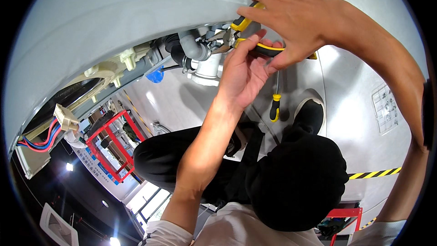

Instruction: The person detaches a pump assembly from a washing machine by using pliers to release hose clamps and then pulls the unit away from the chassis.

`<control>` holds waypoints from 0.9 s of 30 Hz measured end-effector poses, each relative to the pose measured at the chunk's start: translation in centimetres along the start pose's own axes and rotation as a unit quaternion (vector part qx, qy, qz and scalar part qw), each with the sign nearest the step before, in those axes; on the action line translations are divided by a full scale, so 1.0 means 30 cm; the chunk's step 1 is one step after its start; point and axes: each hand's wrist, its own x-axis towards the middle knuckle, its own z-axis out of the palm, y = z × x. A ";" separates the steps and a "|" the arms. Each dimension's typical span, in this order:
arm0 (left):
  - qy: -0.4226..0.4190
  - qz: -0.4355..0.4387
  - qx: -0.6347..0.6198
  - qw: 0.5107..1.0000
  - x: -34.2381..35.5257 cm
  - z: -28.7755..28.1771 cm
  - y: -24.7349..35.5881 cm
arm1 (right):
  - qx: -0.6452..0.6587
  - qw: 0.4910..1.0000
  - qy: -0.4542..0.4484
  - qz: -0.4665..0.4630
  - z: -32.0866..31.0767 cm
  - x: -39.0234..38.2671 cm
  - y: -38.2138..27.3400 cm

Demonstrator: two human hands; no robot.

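My right hand (296, 23) holds yellow-and-black pliers (243, 22), its fingers over the upper handle and its thumb low by the other handle. My left hand (246, 70) reaches up from below, fingers curled at the lower handle, thumb tip on it. The jaws are at a metal clamp (205, 53) beside a grey elbow hose (190, 42); their exact grip is hard to see. A white cylindrical fitting (205, 70) hangs below, under the grey appliance housing (123, 4). A yellow-and-black screwdriver (275, 107) lies on the floor below my hands.
A white connector (66, 116) with coloured wires hangs at the left. A red metal frame (107, 130) stands beyond. My legs (164, 155) are bent on the tiled floor (346, 91), with a plastic parts box (382, 107) and striped tape (373, 173) at the right.
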 end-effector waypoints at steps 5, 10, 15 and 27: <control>-0.003 0.001 0.004 1.000 0.003 -0.005 -0.002 | -0.013 1.000 0.010 0.005 0.040 0.011 0.014; -0.019 0.018 -0.012 1.000 0.008 -0.012 -0.008 | 0.003 1.000 -0.005 -0.006 -0.001 0.006 0.003; -0.019 0.039 -0.019 0.999 0.018 -0.004 -0.015 | 0.004 1.000 -0.009 0.021 0.019 0.019 0.003; -0.024 0.043 -0.020 0.999 0.015 -0.015 -0.017 | -0.017 0.997 0.022 0.066 0.061 0.028 -0.036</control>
